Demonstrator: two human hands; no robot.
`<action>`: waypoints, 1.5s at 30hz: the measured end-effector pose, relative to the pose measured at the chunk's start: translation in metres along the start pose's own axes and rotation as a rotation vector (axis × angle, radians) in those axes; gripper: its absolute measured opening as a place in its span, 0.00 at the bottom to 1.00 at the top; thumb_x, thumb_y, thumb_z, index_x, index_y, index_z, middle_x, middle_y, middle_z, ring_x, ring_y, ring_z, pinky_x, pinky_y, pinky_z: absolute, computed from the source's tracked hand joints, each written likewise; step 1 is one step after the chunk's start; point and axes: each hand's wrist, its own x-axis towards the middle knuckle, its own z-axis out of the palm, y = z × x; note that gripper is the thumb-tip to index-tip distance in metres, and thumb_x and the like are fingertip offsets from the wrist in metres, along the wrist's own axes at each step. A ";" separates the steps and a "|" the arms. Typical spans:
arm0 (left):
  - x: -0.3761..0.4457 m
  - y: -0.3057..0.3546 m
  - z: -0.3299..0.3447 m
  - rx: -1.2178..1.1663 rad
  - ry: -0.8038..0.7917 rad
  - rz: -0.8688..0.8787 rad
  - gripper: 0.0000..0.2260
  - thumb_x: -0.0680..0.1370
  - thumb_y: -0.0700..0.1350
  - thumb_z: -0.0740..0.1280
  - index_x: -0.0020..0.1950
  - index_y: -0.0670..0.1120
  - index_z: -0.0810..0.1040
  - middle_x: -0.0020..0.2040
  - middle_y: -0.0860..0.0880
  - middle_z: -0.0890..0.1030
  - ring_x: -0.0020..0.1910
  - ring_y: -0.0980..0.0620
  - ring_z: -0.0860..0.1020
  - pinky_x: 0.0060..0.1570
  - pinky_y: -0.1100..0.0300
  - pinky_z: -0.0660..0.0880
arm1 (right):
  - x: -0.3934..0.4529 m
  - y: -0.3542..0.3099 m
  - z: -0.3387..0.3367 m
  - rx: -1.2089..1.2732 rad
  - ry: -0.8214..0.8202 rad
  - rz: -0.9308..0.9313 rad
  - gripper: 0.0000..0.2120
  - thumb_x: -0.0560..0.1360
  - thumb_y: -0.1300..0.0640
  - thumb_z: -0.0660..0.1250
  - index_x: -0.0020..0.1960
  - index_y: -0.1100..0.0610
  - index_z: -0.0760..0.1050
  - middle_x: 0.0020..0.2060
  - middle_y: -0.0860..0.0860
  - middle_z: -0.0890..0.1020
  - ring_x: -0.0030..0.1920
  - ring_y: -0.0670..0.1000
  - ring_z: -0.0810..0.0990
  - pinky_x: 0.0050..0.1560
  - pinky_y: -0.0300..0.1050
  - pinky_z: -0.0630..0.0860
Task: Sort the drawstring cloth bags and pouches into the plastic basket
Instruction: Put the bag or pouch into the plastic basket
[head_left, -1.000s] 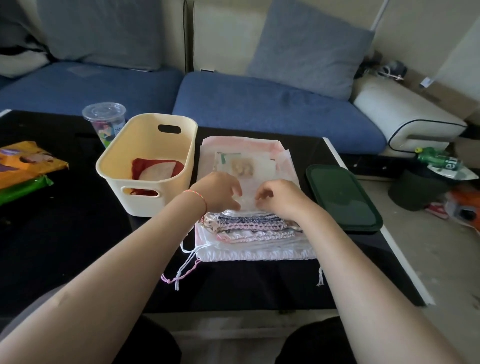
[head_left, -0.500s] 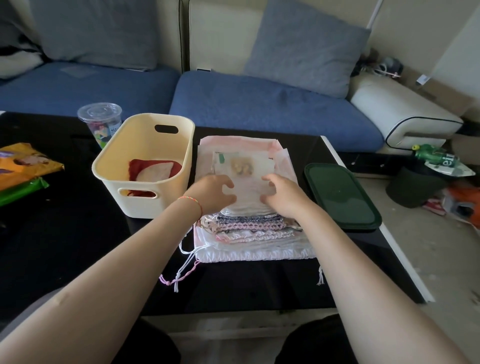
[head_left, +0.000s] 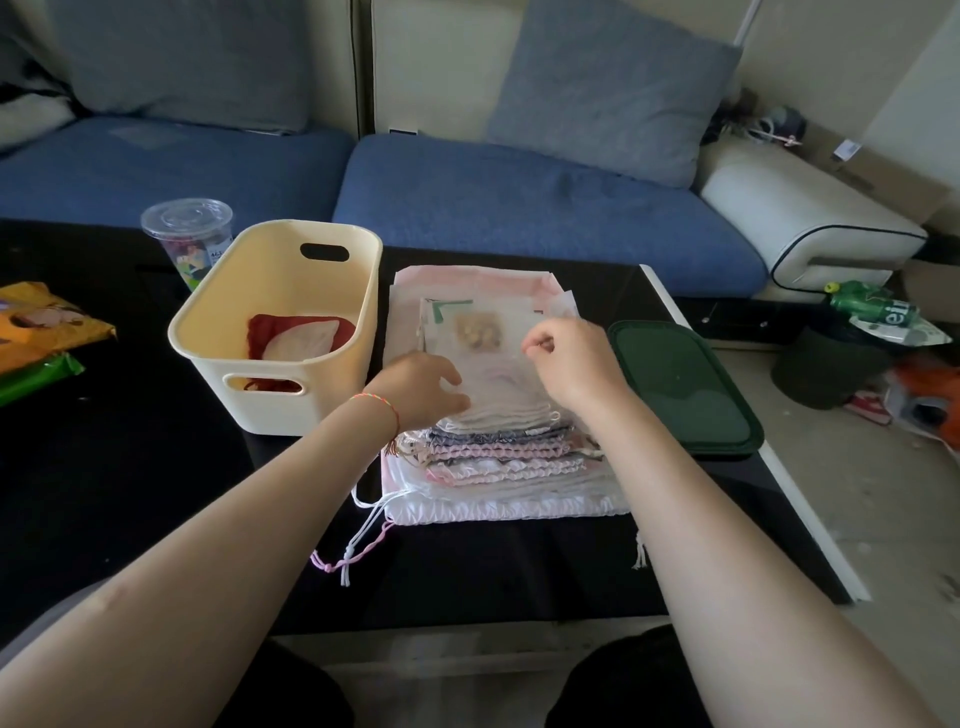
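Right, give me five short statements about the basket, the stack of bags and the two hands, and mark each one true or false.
1. The cream plastic basket holds a red and white cloth pouch. True.
2. The stack of folded drawstring cloth bags sits inside the basket. False: it lies on the black table, to the basket's right.
3. The left hand rests on the stack's top white bag. True.
4. The right hand grips the dark green rectangular lid. False: its fingers pinch at the top bag; the lid lies untouched beside the stack.
5. The clear lidded plastic cup lies tipped over. False: it stands upright behind the basket.
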 end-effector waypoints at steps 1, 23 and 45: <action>0.000 0.001 0.000 0.000 0.000 -0.001 0.17 0.76 0.55 0.69 0.63 0.50 0.78 0.55 0.48 0.76 0.50 0.50 0.75 0.48 0.60 0.71 | 0.000 -0.001 -0.004 -0.019 -0.016 0.005 0.05 0.78 0.57 0.66 0.49 0.55 0.81 0.47 0.48 0.80 0.51 0.52 0.79 0.53 0.48 0.77; -0.023 0.043 -0.046 -0.793 0.248 0.157 0.00 0.75 0.44 0.73 0.44 0.48 0.84 0.39 0.55 0.83 0.39 0.63 0.79 0.45 0.69 0.74 | -0.017 -0.027 -0.023 0.923 -0.101 0.068 0.04 0.78 0.66 0.65 0.49 0.59 0.77 0.40 0.58 0.85 0.37 0.55 0.83 0.41 0.47 0.80; -0.016 0.033 -0.037 -0.610 0.049 0.129 0.06 0.71 0.38 0.76 0.44 0.46 0.81 0.38 0.49 0.80 0.39 0.53 0.77 0.41 0.62 0.74 | -0.016 -0.026 -0.035 0.991 0.210 0.119 0.07 0.80 0.63 0.62 0.48 0.59 0.79 0.42 0.60 0.83 0.32 0.53 0.80 0.32 0.42 0.77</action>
